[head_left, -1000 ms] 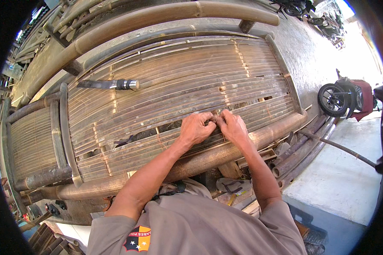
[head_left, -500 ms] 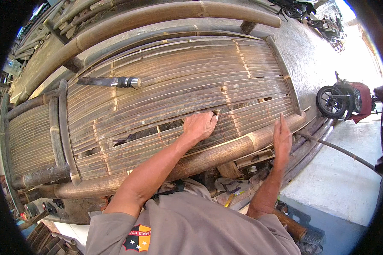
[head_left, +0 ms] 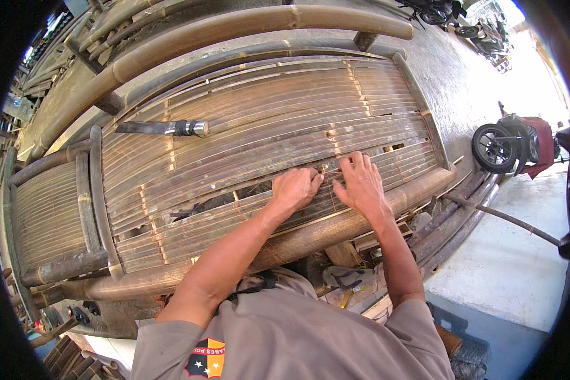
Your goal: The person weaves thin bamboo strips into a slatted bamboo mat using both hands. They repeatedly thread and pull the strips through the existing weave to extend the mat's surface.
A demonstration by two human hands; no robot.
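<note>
A bamboo bench seat of long thin slats [head_left: 259, 120] fills the middle of the head view, framed by thick bamboo poles [head_left: 323, 231]. My left hand [head_left: 296, 189] rests curled on the slats near the front rail, fingertips at a gap between slats. My right hand [head_left: 360, 182] lies flat beside it, fingers spread over the same slats, almost touching the left. Whether either hand pinches a binding strand is hidden. A dark gap [head_left: 218, 202] in the slats opens to the left of my left hand.
A knife with a dark handle and metal cap [head_left: 164, 128] lies on the slats at the back left. A bamboo armrest panel [head_left: 50, 215] stands at the left. A parked motorbike [head_left: 510, 142] is at the right, and loose poles [head_left: 462, 209] and tools lie below the bench.
My right hand, which had dropped to the front rail at the right half a second ago, has come back onto the slats next to my left hand. The left hand stayed put.
</note>
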